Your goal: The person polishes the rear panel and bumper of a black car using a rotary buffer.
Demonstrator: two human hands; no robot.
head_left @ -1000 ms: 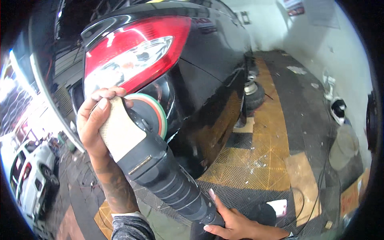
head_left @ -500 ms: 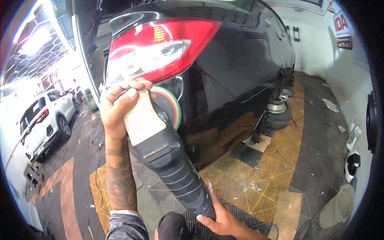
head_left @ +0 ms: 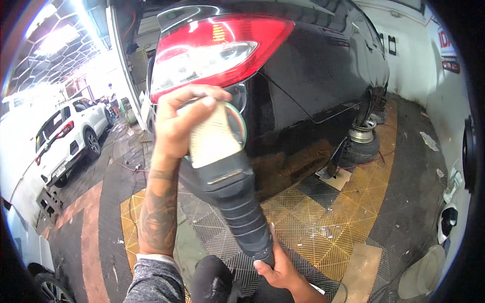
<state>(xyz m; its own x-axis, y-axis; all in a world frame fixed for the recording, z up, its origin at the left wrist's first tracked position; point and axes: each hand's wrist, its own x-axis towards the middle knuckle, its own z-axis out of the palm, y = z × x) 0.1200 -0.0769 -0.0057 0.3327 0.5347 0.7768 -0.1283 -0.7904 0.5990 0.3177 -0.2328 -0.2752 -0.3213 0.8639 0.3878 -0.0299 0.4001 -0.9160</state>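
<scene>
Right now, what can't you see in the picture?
Head view:
Most of the round pad: behind the power tool and left hand.
Whether it touches the black car: behind the tool.
Some fingers of the right hand: behind the hand and tool.
Rest of the lower-left car: cut off by the dark rim.

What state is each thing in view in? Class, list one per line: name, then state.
Left hand: closed over the polisher's pale head
Right hand: gripping the handle's end
Polisher: held; running or not, cannot tell
Pad: partly hidden; contact unclear
Black car: standing
Tail light: mounted
Cardboard: lying flat
Ceiling light: lit
</scene>
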